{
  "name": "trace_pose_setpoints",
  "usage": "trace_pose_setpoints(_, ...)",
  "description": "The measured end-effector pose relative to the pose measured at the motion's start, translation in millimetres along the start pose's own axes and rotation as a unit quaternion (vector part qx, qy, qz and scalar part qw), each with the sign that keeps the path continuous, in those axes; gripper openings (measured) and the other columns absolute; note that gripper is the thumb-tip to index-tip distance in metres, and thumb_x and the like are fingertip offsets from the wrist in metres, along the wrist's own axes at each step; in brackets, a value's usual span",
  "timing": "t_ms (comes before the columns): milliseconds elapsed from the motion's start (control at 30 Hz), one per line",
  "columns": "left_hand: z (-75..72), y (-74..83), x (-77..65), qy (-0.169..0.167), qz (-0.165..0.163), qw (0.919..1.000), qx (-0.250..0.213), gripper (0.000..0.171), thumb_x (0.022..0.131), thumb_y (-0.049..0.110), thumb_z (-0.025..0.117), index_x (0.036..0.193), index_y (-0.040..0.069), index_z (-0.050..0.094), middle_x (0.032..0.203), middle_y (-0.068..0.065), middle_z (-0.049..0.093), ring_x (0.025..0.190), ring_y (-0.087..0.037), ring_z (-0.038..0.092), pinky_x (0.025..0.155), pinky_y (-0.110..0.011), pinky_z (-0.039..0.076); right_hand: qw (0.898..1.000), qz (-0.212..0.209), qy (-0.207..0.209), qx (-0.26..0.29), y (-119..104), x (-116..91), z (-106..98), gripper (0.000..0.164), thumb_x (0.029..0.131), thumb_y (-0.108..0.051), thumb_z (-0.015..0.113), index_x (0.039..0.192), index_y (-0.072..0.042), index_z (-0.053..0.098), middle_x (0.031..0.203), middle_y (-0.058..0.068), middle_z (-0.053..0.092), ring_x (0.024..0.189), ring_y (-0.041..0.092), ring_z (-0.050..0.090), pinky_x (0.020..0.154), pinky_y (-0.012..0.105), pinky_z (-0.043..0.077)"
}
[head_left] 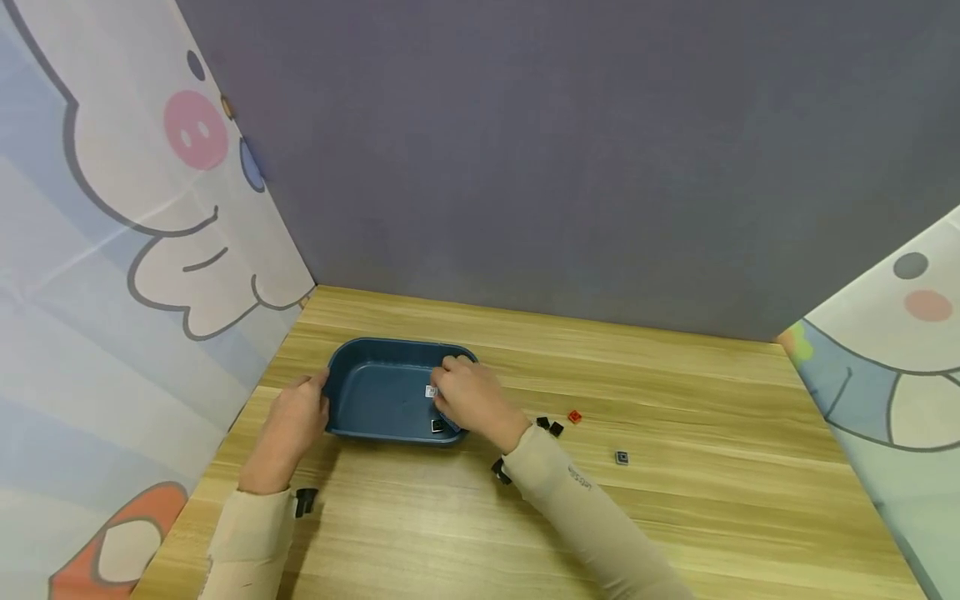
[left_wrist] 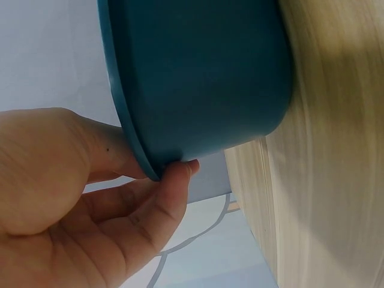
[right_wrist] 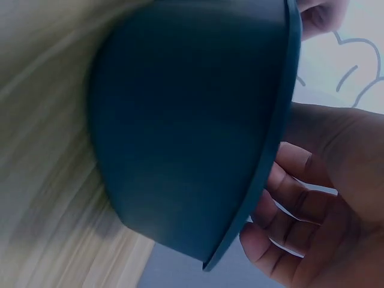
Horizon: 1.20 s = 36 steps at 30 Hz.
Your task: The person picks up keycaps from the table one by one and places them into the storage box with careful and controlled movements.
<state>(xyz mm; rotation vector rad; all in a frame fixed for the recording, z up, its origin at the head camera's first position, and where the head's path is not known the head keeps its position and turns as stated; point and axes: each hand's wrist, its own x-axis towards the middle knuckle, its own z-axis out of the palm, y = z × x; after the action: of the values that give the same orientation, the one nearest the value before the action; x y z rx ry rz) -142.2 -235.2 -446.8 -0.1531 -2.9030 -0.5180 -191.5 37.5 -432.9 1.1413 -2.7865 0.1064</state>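
A dark blue tray (head_left: 382, 398) stands on the wooden table. My left hand (head_left: 296, 421) pinches its left rim, thumb inside and fingers outside, as the left wrist view shows at the rim (left_wrist: 129, 120). My right hand (head_left: 476, 402) is over the tray's right end, fingers curled. At its fingertips a small white square piece, seemingly a keycap (head_left: 431, 391), looks pinched. Another small black-and-white keycap (head_left: 437, 426) lies on the tray floor below that hand. In the right wrist view the curled fingers (right_wrist: 288, 192) are partly hidden behind the tray wall.
Right of the tray lie two black keycaps (head_left: 550, 426), a red one (head_left: 574, 416) and a grey one (head_left: 622, 457). Black wrist mounts (head_left: 305, 502) show at both cuffs. A grey panel (head_left: 555, 167) rises behind the table, with cartoon-printed sheets (head_left: 112, 250) at the sides.
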Motion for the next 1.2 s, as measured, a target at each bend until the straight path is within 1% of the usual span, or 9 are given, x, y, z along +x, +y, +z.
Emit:
trace_pose_setpoints(167,0.3,1.2,0.9,0.001,0.003,1.0,0.001,0.04,0.087,-0.01,0.06,0.126,-0.02,0.056,0.104,-0.036,0.061,0.081,-0.049,0.063,0.069,-0.057,0.053,1.0,-0.007,0.01,0.001,-3.0,1.7,3.0,0.013,0.095,-0.026,0.07,0.104,-0.016,0.074,0.092,-0.002,0.061,0.075,0.013,0.053,0.068,0.024,0.048)
trace_pose_setpoints(300,1.1,1.4,1.9,0.003,0.006,1.0,0.002,0.04,0.087,-0.01,0.061,0.125,-0.021,0.056,0.103,-0.036,0.061,0.082,-0.05,0.063,0.07,-0.057,0.053,1.0,-0.009,0.018,0.004,-3.2,1.8,4.8,0.016,0.094,-0.025,0.072,0.106,-0.014,0.074,0.094,0.0,0.062,0.077,0.015,0.055,0.069,0.024,0.048)
trace_pose_setpoints(500,2.0,1.7,2.1,0.006,0.005,1.0,0.002,0.04,0.086,-0.01,0.061,0.124,-0.021,0.056,0.103,-0.037,0.061,0.083,-0.05,0.063,0.07,-0.057,0.053,1.0,-0.004,0.014,0.004,-2.1,0.4,6.5,0.02,0.093,-0.025,0.072,0.109,-0.013,0.073,0.097,0.002,0.063,0.082,0.017,0.058,0.074,0.026,0.05)
trace_pose_setpoints(600,2.1,1.9,1.7,0.005,0.004,1.0,0.001,0.04,0.087,-0.01,0.06,0.125,-0.021,0.056,0.104,-0.037,0.061,0.084,-0.051,0.063,0.071,-0.057,0.053,1.0,0.001,0.019,0.009,0.0,-3.0,5.5,0.02,0.093,-0.024,0.072,0.11,-0.012,0.073,0.097,0.002,0.063,0.083,0.017,0.058,0.074,0.026,0.051)
trace_pose_setpoints(767,1.8,1.1,0.6,0.001,0.001,1.0,0.0,0.04,0.087,-0.01,0.06,0.126,-0.021,0.055,0.105,-0.038,0.06,0.086,-0.051,0.063,0.072,-0.057,0.053,0.998,0.001,0.053,0.017,7.0,-13.5,-0.2,0.017,0.092,-0.021,0.074,0.106,-0.011,0.073,0.093,0.002,0.061,0.079,0.017,0.057,0.068,0.026,0.05)
trace_pose_setpoints(900,1.3,-0.1,-0.2,0.006,0.006,1.0,-0.001,0.04,0.087,-0.01,0.059,0.125,-0.021,0.055,0.106,-0.039,0.06,0.086,-0.052,0.063,0.071,-0.057,0.053,0.997,0.006,0.072,0.03,12.8,-23.8,-5.7,0.015,0.09,-0.017,0.075,0.103,-0.01,0.074,0.09,0.003,0.06,0.076,0.016,0.055,0.062,0.025,0.048)
trace_pose_setpoints(1000,1.3,-0.5,-0.3,0.008,0.008,0.9999,-0.002,0.04,0.087,-0.01,0.059,0.125,-0.022,0.055,0.106,-0.039,0.06,0.085,-0.051,0.063,0.071,-0.057,0.053,0.996,0.013,0.078,0.034,16.5,-32.4,-9.9,0.016,0.089,-0.016,0.077,0.102,-0.008,0.074,0.09,0.002,0.06,0.077,0.016,0.055,0.063,0.026,0.049)
trace_pose_setpoints(1200,1.2,0.2,-0.3,-0.005,0.001,1.0,-0.002,0.041,0.088,-0.01,0.058,0.127,-0.021,0.054,0.107,-0.038,0.059,0.088,-0.052,0.062,0.073,-0.058,0.053,0.994,0.023,0.104,0.027,30.8,-55.3,-11.6,0.016,0.085,-0.013,0.08,0.098,-0.008,0.074,0.089,0.002,0.061,0.08,0.018,0.059,0.068,0.03,0.053)
